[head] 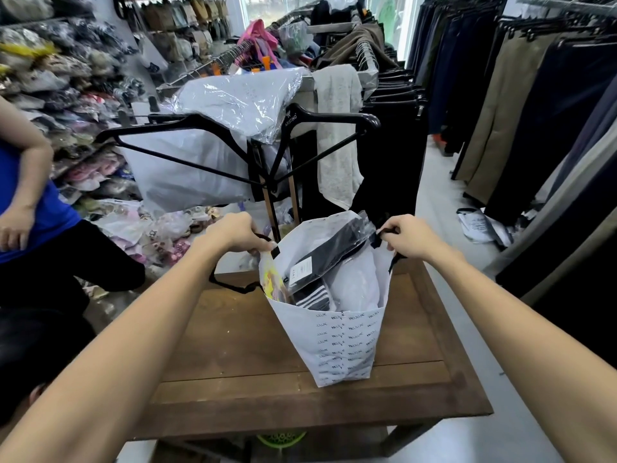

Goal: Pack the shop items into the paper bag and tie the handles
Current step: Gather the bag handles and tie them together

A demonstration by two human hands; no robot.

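Note:
A white paper bag (344,345) printed with small black logos stands upright on the wooden table (233,362). Inside it are packed items: a black garment in clear plastic (330,259), striped black-and-white socks (312,295), a white wrapped item (355,282) and a yellow packet (272,279) at the left. My left hand (235,233) grips the bag's left black handle (230,285), whose loop hangs down onto the table. My right hand (412,237) pinches the right black handle (394,260) at the bag's right rim.
Black hangers (233,142) and plastic-wrapped clothes (240,98) sit on a rack just behind the table. Trouser racks (534,111) line the right side. A person in a blue shirt (30,202) crouches at the left, beside piles of packaged goods.

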